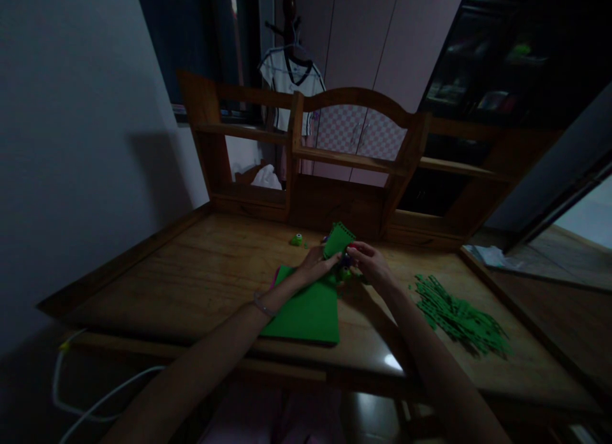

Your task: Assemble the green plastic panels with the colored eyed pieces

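My left hand [316, 265] reaches over a stack of green sheets [306, 313]. Its fingers are closed on a small green sheet [339, 237] whose far edge is notched. Beside it, my right hand [373, 264] is closed with fingertips pinching a small red and dark object [351, 247] against that sheet's right side. Just below the fingers a small bright green object [344, 273] shows, partly covered. Another small green object with a white, eye-like top [297, 240] stands farther back on the left.
A heap of thin green strips [459, 313] lies to the right on the wooden desk [191, 272]. Along the back edge rises a wooden shelf unit [349, 154]. A white cable [57, 380] hangs at the lower left. The room is dim.
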A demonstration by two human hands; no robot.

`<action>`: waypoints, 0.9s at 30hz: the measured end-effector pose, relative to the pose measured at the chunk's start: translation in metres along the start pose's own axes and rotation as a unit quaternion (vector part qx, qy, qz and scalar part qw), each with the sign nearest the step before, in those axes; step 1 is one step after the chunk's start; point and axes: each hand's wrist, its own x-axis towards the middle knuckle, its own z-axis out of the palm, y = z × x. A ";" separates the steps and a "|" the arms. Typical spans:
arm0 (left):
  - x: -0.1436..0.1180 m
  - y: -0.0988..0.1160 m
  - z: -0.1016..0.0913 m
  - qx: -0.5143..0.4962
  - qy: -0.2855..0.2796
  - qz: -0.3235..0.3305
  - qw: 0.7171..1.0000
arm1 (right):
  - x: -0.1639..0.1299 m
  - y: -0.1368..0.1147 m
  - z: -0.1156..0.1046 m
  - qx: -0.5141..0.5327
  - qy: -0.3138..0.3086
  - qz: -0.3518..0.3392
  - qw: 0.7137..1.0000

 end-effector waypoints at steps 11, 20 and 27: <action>0.006 -0.011 0.002 -0.090 0.143 -0.075 0.983 | -0.002 -0.011 0.002 0.159 -0.048 0.050 0.985; 0.009 -0.014 0.001 -0.138 0.179 -0.079 0.971 | -0.004 -0.022 -0.006 0.330 -0.111 0.111 0.931; 0.006 0.002 0.001 -0.158 0.198 -0.078 0.964 | 0.000 -0.017 -0.003 0.316 -0.064 0.129 0.938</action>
